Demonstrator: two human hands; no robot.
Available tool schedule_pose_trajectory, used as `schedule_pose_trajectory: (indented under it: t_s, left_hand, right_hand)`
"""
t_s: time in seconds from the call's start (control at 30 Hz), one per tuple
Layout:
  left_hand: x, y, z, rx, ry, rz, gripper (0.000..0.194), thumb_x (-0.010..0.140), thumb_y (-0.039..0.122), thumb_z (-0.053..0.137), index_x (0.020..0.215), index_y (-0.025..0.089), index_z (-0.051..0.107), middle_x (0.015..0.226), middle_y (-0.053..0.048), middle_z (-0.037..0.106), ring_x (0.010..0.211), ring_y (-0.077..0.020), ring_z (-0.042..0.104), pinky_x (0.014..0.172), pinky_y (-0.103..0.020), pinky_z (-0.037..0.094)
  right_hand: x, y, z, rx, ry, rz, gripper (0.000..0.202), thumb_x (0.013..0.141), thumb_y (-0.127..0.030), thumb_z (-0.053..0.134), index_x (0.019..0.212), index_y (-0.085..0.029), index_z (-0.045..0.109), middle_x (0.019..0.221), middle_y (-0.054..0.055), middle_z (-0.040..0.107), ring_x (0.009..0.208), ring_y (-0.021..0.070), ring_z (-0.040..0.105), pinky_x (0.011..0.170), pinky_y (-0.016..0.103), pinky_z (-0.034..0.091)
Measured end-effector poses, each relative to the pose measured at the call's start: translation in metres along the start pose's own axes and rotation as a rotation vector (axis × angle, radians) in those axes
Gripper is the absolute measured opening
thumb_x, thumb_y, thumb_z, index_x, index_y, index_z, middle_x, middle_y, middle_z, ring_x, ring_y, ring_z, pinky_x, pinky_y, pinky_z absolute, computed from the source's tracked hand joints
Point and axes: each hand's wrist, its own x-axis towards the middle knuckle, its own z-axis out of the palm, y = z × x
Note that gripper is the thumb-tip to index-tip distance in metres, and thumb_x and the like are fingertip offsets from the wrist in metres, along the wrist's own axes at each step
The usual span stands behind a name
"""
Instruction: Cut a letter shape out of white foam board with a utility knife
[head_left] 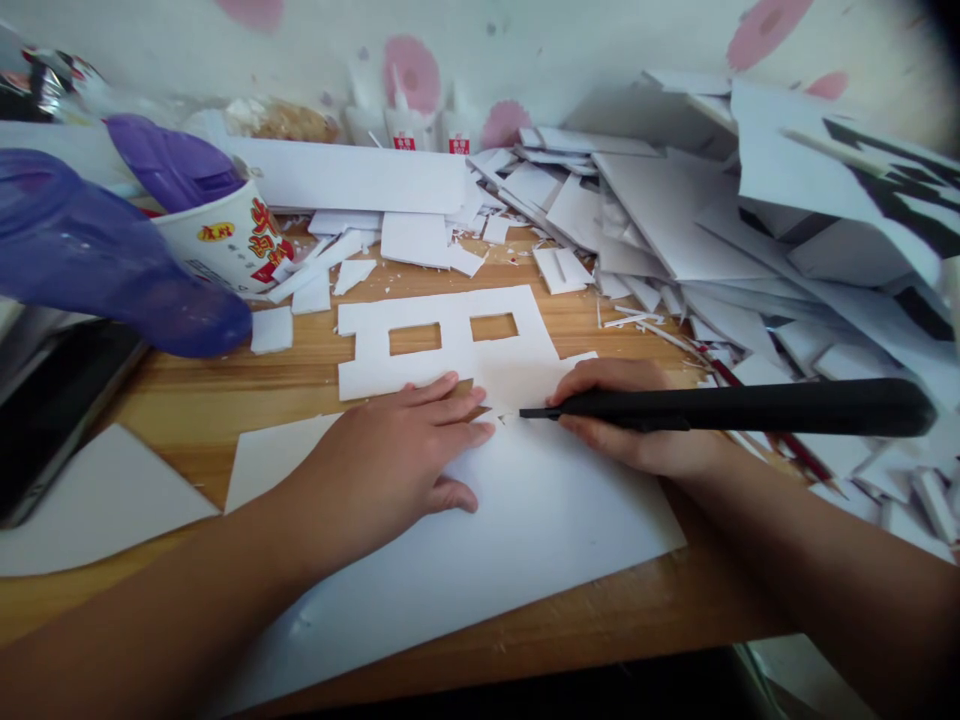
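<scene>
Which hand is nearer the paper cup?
Left. The left hand rests on the white sheet, nearer the camera and right of the paper cup; the right hand, gripping a black tool, is farther right.

Light: soft, moderately bright. Sheen: pale patch on large flat white sheet (517,530), lower left. Shade: brown wooden tabletop (720,590), lower right. Corner: black, upper right. Focus: white bottles with red labels (458,125), top centre, hazy. Distortion: stretched, smeared side edges.

the left hand (397,450) and right hand (626,412) are bare, as are both smooth, tapering forearms (202,580)
</scene>
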Motion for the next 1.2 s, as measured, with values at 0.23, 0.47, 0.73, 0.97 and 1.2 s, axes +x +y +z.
schedule_pose_trajectory:
  t_s: [0.23, 0.47, 0.73, 0.97, 1.2]
  left_hand:
    - [0.001, 0.000, 0.001, 0.003, 0.009, 0.007, 0.059, 0.078, 0.050, 0.070, 0.129, 0.024, 0.058, 0.143, -0.006, 0.049, 0.136, -0.0273, 0.040, 0.109, -0.041, 0.038]
    - [0.001, 0.000, 0.000, -0.022, 0.000, 0.006, 0.057, 0.077, 0.048, 0.071, 0.128, 0.026, 0.059, 0.143, -0.006, 0.049, 0.136, -0.0282, 0.040, 0.109, -0.042, 0.038]
    - [0.003, 0.001, -0.002, -0.029, -0.023, -0.002, 0.056, 0.077, 0.045, 0.072, 0.127, 0.023, 0.059, 0.142, -0.008, 0.050, 0.135, -0.0306, 0.040, 0.106, -0.045, 0.041]
    - [0.004, 0.002, -0.004, -0.013, -0.043, 0.003, 0.055, 0.078, 0.044, 0.071, 0.127, 0.022, 0.059, 0.144, -0.010, 0.048, 0.135, -0.0331, 0.040, 0.107, -0.049, 0.039]
    - [0.006, 0.005, -0.004, -0.009, -0.066, -0.007, 0.056, 0.079, 0.043, 0.071, 0.129, 0.021, 0.058, 0.145, -0.011, 0.046, 0.135, -0.0352, 0.039, 0.106, -0.050, 0.040]
  right_hand:
    - [-0.001, 0.001, -0.001, 0.000, -0.004, -0.007, 0.011, 0.079, -0.023, 0.066, 0.090, -0.023, 0.066, 0.086, 0.002, 0.070, 0.077, 0.0174, 0.064, 0.069, 0.029, 0.049]
    - [0.003, -0.003, 0.002, 0.031, 0.045, 0.022, 0.010, 0.077, -0.022, 0.066, 0.087, -0.023, 0.067, 0.084, 0.002, 0.070, 0.077, 0.0183, 0.064, 0.071, 0.031, 0.049]
    - [-0.016, -0.011, 0.010, 0.163, 0.465, 0.102, 0.020, 0.080, -0.029, 0.068, 0.100, -0.029, 0.064, 0.100, 0.004, 0.068, 0.092, 0.0247, 0.065, 0.076, 0.038, 0.053]
    - [-0.032, -0.033, 0.051, 0.137, 0.631, 0.312, 0.016, 0.079, -0.033, 0.071, 0.090, -0.027, 0.061, 0.085, 0.003, 0.066, 0.078, 0.0230, 0.065, 0.070, 0.039, 0.053]
    - [-0.029, -0.036, 0.058, -0.068, 0.630, 0.271, 0.019, 0.076, -0.032, 0.073, 0.089, -0.024, 0.061, 0.080, 0.002, 0.066, 0.073, 0.0200, 0.062, 0.066, 0.034, 0.050]
